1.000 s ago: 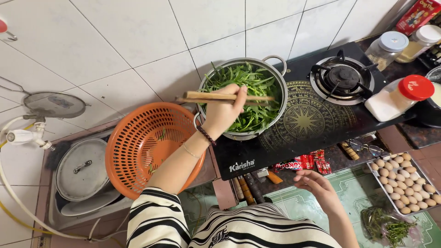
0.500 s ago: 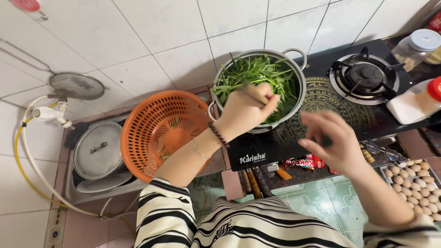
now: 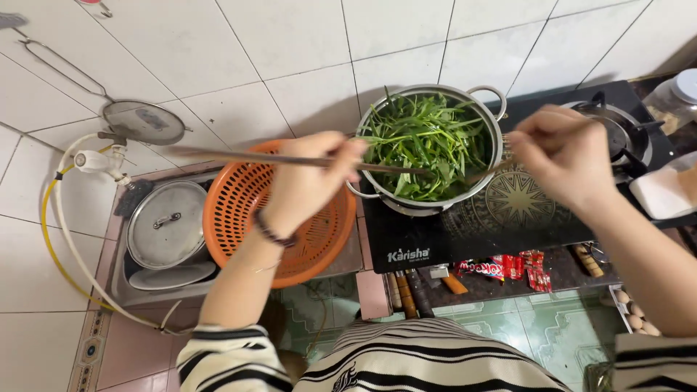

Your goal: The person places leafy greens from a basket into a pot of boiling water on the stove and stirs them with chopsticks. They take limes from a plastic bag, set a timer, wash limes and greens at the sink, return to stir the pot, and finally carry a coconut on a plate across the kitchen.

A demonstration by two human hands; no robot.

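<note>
Head view: the black glass gas stove (image 3: 465,239) carries my round steel pot (image 3: 430,149), heaped with long green leafy stalks (image 3: 425,141). Just left of the pot sits the orange perforated plastic colander (image 3: 250,210), near enough to pass greens across. Farther left of the pot, a steel lid (image 3: 167,225) rests in the sink. My left hand (image 3: 308,185) is clamped on long wooden chopsticks (image 3: 290,160), tips in the greens. My right hand (image 3: 563,156), right of the pot, pinches another thin stick, I judge.
</note>
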